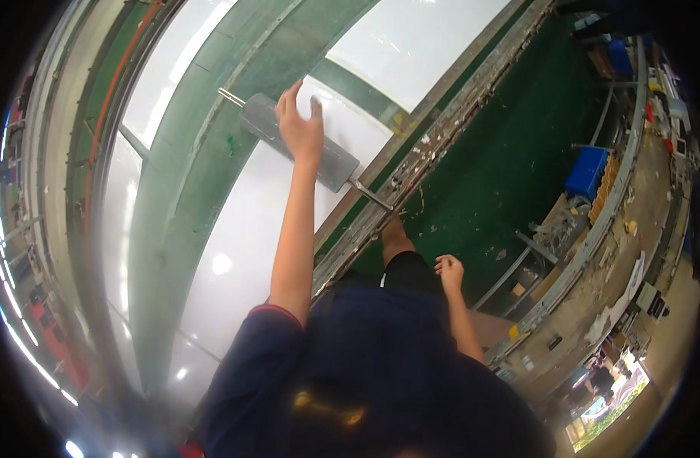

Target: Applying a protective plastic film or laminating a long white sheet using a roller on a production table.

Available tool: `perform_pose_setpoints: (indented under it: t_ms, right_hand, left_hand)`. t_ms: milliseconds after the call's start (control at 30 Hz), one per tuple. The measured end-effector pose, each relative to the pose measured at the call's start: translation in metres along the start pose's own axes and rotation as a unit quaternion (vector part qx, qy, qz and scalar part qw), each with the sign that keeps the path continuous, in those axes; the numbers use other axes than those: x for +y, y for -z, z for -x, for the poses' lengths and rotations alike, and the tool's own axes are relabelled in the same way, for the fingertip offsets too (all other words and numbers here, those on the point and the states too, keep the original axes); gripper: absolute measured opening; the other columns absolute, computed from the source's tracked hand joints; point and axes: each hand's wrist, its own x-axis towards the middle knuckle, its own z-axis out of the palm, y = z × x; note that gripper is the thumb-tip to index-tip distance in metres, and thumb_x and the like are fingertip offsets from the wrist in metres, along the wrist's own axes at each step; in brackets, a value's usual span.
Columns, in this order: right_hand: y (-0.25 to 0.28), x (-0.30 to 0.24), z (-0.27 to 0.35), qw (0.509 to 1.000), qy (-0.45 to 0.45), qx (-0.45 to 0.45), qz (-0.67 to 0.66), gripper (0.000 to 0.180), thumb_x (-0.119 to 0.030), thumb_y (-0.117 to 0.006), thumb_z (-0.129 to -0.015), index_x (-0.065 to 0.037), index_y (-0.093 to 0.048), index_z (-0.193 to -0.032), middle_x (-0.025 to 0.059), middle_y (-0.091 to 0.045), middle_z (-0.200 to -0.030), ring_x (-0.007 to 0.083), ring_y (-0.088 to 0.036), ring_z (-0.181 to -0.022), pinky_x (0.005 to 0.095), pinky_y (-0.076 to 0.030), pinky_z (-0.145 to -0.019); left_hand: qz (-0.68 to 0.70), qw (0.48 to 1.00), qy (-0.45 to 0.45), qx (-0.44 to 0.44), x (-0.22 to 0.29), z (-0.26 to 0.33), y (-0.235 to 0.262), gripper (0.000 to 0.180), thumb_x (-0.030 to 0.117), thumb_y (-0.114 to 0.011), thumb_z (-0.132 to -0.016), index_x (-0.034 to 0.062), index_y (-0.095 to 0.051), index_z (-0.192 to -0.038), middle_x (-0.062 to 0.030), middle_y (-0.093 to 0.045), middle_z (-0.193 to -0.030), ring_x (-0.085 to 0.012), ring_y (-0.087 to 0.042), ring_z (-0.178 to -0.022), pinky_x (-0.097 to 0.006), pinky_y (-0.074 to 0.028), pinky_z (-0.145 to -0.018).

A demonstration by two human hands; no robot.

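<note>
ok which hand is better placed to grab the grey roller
Likely the left: the left hand is over the grey roller, thumb and fingers apart, while the right hand is off to the side, well clear of it.

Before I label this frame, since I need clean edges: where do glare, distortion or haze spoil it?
Head view: a bright glare spot on the white panel; head view: the bench on the right bows along the dark rim; head view: haze at lower left washes out detail; head view: the left hand and grey roller have readable outlines.
</note>
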Motion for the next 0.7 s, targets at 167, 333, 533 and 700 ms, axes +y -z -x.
perform_pose_setpoints:
  t_ms: [167, 333, 533, 700]
  right_hand:
    - [0.087, -0.088, -0.093, 0.997, -0.007, 0.002, -0.077, 0.031, -0.025, -0.054, -0.11, -0.003, -0.074, -0.101, 0.0066, -0.071, -0.076, 0.0121, -0.065, -0.061, 0.0239, -0.05, -0.056]
    - [0.156, -0.126, -0.145, 0.996, -0.035, 0.058, -0.057, 0.031, -0.022, -0.052, -0.109, -0.001, -0.074, -0.1, 0.0068, -0.069, -0.075, 0.0125, -0.064, -0.061, 0.0249, -0.049, -0.057]
    - [0.193, -0.133, -0.191, 0.998, -0.052, 0.036, -0.007, 0.028, -0.016, -0.053, -0.108, -0.001, -0.074, -0.1, 0.0064, -0.069, -0.074, 0.0113, -0.063, -0.061, 0.0251, -0.049, -0.056]
    - [0.189, -0.2, -0.243, 0.999, -0.003, -0.006, -0.053, 0.031, -0.021, -0.053, -0.11, -0.001, -0.074, -0.101, 0.0061, -0.07, -0.075, 0.0111, -0.065, -0.062, 0.025, -0.052, -0.058]
  left_hand:
    - [-0.266, 0.958, -0.056, 0.094, -0.031, 0.026, -0.047, 0.048, 0.031, -0.075, -0.094, 0.0167, -0.069, -0.139, -0.0145, -0.05, -0.16, -0.0345, -0.041, -0.152, -0.054, -0.026, -0.127]
    - [-0.195, 0.969, -0.019, 0.152, 0.037, -0.069, -0.177, 0.035, 0.029, -0.073, -0.095, 0.0173, -0.076, -0.128, -0.0142, -0.053, -0.157, -0.0356, -0.042, -0.152, -0.052, -0.029, -0.126]
    - [0.017, 0.995, -0.017, 0.099, 0.068, -0.159, -0.293, 0.022, 0.025, -0.073, -0.092, 0.0165, -0.078, -0.111, -0.0123, -0.062, -0.146, -0.034, -0.051, -0.144, -0.055, -0.029, -0.125]
    - [-0.259, 0.958, -0.12, 0.023, 0.081, -0.134, -0.279, 0.031, 0.028, -0.07, -0.095, 0.023, -0.077, -0.124, -0.0067, -0.059, -0.152, -0.0306, -0.049, -0.147, -0.057, -0.024, -0.128]
